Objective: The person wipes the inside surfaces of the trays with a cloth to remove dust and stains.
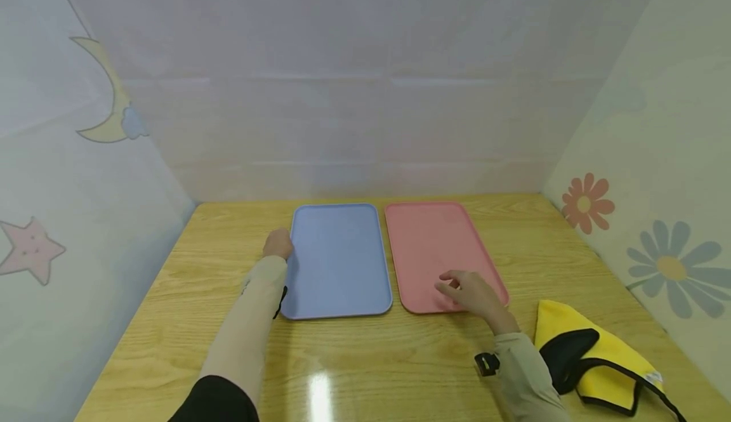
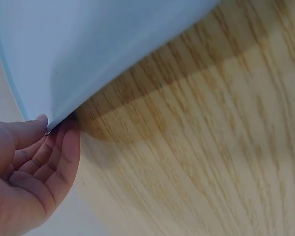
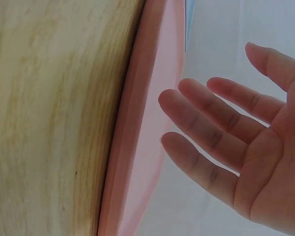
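My left hand (image 1: 278, 243) pinches the left rim of a blue tray (image 1: 341, 260), thumb on top and curled fingers (image 2: 64, 152) beneath the edge. In the left wrist view the blue tray's edge casts a shadow on the wood. Beside it on the right lies a pink tray (image 1: 436, 244), flat on the table. Over the near right part of the pink tray hovers my right hand (image 1: 471, 292), holding nothing. Its fingers (image 3: 206, 142) are spread and loosely extended in the right wrist view, apart from the tray's rim.
A yellow cloth item (image 1: 613, 352) with black trim and a black strap lies at the table's right front, near my right sleeve. The wooden table (image 1: 354, 358) meets a pale back wall (image 1: 365, 92). Patterned side walls stand left and right.
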`<state>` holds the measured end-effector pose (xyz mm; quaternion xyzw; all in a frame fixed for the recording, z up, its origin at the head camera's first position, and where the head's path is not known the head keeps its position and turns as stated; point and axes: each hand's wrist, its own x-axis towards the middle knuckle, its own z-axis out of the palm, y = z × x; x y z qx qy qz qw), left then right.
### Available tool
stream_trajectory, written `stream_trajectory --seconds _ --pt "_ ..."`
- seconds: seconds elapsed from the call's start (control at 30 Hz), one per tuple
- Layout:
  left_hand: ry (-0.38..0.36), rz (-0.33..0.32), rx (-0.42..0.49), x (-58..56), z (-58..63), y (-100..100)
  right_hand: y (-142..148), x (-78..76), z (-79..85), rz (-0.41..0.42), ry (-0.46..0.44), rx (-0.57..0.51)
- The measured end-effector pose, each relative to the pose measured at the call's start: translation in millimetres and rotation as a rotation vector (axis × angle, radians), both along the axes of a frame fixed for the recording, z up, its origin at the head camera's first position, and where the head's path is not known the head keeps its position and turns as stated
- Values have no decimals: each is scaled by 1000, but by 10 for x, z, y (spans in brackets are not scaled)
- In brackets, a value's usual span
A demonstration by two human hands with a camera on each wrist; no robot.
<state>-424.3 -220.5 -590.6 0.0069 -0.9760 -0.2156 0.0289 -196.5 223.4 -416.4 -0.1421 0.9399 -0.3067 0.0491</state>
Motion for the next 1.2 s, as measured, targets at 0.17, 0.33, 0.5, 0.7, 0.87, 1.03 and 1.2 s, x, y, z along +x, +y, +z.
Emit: stream_trajectory --seconds 0.17,0.33,0.5,0.7,0.87,1.03,1.2 --pt "-32 -5 39 -22 -66 -14 12 12 -12 8 -23 -11" --pt "38 -65 49 -62 -156 -64 25 8 -26 17 -2 12" --pt "1 -68 94 -224 -344 -155 29 7 -36 28 8 12" --pt "-155 -17 206 -397 -550 -235 21 -11 -53 42 6 -22" --pt "-167 26 221 -363 -442 -217 3 -18 -46 46 20 -32" --pt "-149 109 340 -61 -19 -67 -12 -4 -45 32 18 -47" --pt "-230 156 412 -104 -35 -63 -16 24 -43 4 12 -59"
